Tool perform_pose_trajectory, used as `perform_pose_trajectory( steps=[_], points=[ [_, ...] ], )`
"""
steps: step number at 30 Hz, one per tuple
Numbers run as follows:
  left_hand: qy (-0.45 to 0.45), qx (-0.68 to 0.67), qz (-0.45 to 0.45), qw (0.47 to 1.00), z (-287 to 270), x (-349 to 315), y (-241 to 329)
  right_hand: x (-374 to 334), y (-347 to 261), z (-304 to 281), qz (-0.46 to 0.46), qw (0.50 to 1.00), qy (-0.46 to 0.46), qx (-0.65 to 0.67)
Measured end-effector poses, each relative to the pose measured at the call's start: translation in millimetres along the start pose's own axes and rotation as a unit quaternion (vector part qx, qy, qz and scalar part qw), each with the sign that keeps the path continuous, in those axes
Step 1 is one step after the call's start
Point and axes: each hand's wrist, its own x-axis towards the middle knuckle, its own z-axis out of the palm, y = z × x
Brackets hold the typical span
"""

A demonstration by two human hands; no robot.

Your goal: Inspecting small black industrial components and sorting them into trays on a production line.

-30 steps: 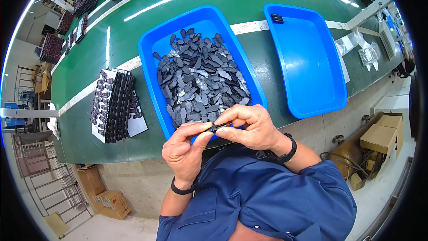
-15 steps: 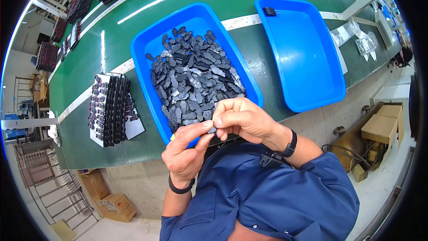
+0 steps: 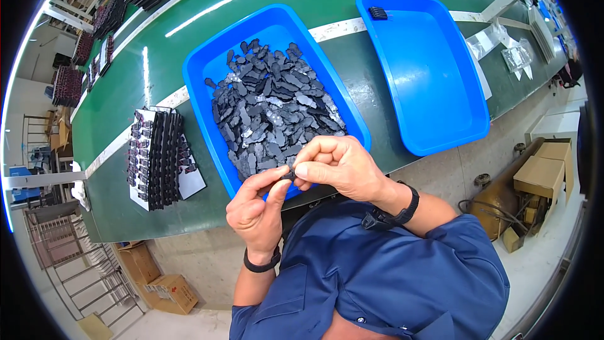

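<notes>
Both my hands meet over the near edge of a blue tray heaped with thin dark grey pieces. Between the fingertips is a small black piece, mostly covered by the fingers. My left hand pinches it from the left with thumb and forefinger. From the right, my right hand grips it with thumb and bent fingers. The pieces in the tray are flat, with notched outlines, and some have shiny patches.
Right of the heap stands a second blue tray with a small black stack in its far left corner. Rows of black parts lie on white sheets at the left of the green table. Plastic bags lie far right.
The piece between my fingers showed a grey face before and looks black now. My hands have shifted slightly left. Another person's hand has come into view at the far upper left.
</notes>
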Motion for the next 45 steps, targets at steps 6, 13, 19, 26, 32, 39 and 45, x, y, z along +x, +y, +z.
perform_pose_trajectory(
  steps=[6, 13, 19, 26, 32, 39, 45],
  points=[
    [-0.005, -0.093, -0.054, 0.994, -1, -1, -4, -6, -2, 0, -0.036, 0.993, 0.017, -0.108],
    [-0.020, -0.113, -0.034, 0.993, -3, -2, -9, -8, -5, 3, -0.094, 0.976, 0.028, -0.193],
    [-0.025, -0.173, -0.096, 0.980, -8, 1, -2, -3, 7, 3, -0.336, 0.876, 0.020, -0.346],
    [-0.041, -0.177, -0.114, 0.977, -12, 0, -1, -3, 12, -1, -0.400, 0.832, 0.011, -0.385],
    [-0.032, -0.062, -0.072, 0.995, -7, -2, 10, -6, 13, -3, -0.403, 0.832, 0.012, -0.381],
    [-0.055, 0.036, 0.083, 0.994, -11, -2, 9, -11, 1, 3, -0.289, 0.909, 0.036, -0.298],
    [-0.084, 0.026, 0.161, 0.983, -10, 1, -1, -10, 2, -6, -0.316, 0.886, -0.040, -0.337]
  ],
)
